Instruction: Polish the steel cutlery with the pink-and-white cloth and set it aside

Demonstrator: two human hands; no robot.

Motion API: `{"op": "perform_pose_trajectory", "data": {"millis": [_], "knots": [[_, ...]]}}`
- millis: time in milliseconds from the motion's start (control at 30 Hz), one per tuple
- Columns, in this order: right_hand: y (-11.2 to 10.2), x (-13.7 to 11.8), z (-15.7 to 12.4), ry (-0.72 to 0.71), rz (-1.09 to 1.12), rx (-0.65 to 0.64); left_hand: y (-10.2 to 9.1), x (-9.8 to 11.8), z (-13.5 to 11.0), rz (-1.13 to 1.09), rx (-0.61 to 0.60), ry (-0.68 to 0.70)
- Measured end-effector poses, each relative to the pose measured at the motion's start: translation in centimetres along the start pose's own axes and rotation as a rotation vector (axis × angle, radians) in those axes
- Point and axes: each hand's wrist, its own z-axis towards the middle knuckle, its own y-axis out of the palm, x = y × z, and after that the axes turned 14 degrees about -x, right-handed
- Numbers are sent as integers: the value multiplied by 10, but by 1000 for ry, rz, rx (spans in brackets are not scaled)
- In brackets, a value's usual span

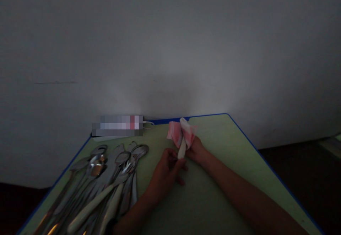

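Near the middle of the table, my left hand (pixel 168 172) grips the end of a pale utensil handle (pixel 182 149), its fingers closed around it. The handle points up and away from me. A pink and white cloth (pixel 181 132) is folded around the far end, so the utensil's head is hidden and its kind cannot be made out. My right hand (pixel 196 149) is closed on the cloth from the right side, with its fingers mostly behind the fabric.
Several metal spoons, ladles and other utensils (pixel 122 158) lie piled on the left, close to my left forearm. A blurred-out device (pixel 117 126) with a white cable (pixel 148 123) stands at the back left. The green table (pixel 221 132) has a blue edge and meets a grey wall (pixel 170 50).
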Motion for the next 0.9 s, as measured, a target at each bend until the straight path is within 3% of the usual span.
{"op": "perform_pose_trajectory", "data": {"millis": [300, 600, 733, 900], "knots": [[14, -12, -17, 88, -34, -146, -3, 4, 2, 2, 93, -6], [28, -21, -18, 72, -136, 22, -4, 2, -1, -2, 95, 38], [27, -15, -16, 34, -189, 85, -5, 3, -2, -18, 170, 74], [24, -4, -16, -13, -203, 24, -7, 9, -4, 132, 349, 196]]}}
